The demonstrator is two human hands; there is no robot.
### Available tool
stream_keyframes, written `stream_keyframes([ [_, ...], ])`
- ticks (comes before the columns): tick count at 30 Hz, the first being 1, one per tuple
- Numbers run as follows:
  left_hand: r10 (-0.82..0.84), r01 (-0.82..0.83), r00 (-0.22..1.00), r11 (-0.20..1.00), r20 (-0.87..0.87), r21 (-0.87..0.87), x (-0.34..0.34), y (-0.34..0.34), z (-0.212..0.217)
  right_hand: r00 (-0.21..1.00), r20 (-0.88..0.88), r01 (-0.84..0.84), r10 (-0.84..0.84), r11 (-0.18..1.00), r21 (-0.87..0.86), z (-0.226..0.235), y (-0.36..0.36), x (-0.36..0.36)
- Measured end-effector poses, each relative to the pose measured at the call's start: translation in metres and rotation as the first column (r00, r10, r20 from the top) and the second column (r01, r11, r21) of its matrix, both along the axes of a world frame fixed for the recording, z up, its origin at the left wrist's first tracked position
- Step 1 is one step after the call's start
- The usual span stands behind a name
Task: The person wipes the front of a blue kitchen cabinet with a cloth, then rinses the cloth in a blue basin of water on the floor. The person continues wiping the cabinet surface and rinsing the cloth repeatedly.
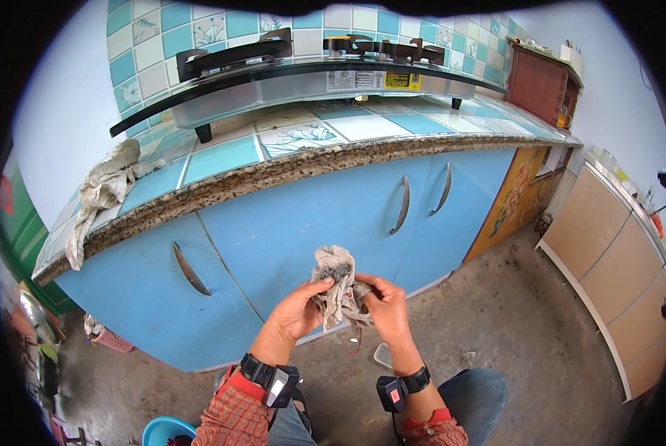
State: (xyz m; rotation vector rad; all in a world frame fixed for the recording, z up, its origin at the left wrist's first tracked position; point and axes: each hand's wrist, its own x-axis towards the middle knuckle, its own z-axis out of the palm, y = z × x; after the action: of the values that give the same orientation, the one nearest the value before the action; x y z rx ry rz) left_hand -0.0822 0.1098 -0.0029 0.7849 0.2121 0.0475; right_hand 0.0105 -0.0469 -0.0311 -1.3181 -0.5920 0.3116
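Note:
A crumpled greyish-white rag (340, 301) is held up in front of the blue cabinet doors, between my two hands. Against its upper part lies a dark grey, wiry clump (336, 273) that looks like a steel wool scrubber. My left hand (301, 306) is closed on the rag from the left, with its thumb by the clump. On the other side, my right hand (385, 303) pinches the rag's right edge between thumb and fingers. The rag's lower folds hang down between the hands.
Ahead, a gas stove (310, 78) stands on the tiled counter (221, 160) with its speckled stone edge. Another rag (106, 182) drapes over the counter's left corner. Low at left are a pink basket (114, 340) and a blue bucket (168, 430). A beige cabinet (608, 275) stands at right.

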Motion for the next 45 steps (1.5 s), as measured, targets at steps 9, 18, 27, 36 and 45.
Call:
stream_keyframes([
  [9, -0.038, 0.051, 0.995, 0.987, 0.09, -0.155, 0.004, 0.009, -0.005, 0.937, 0.207, 0.219, -0.282, 0.934, 0.283, 0.005, -0.001, -0.01],
  [18, 0.01, -0.009, 1.0, 0.997, 0.016, -0.071, -0.001, 0.006, 0.001, 0.893, 0.434, 0.119, -0.122, 0.992, 0.034, 0.002, 0.003, -0.01],
  [27, -0.051, 0.056, 0.997, 0.995, 0.064, -0.087, 0.001, 0.003, 0.001, 0.888, 0.445, 0.2, -0.113, 0.968, -0.154, 0.01, -0.01, -0.003],
  [36, -0.022, 0.022, 1.0, 1.0, -0.001, 0.02, 0.001, -0.002, 0.002, 0.981, 0.156, 0.085, -0.114, 0.979, 0.185, -0.007, -0.008, 0.005],
  [45, 0.024, -0.024, 1.0, 0.997, 0.01, -0.069, 0.005, 0.015, -0.004, 0.873, -0.405, 0.0, 0.271, 0.831, 0.556, -0.007, -0.024, 0.015],
])
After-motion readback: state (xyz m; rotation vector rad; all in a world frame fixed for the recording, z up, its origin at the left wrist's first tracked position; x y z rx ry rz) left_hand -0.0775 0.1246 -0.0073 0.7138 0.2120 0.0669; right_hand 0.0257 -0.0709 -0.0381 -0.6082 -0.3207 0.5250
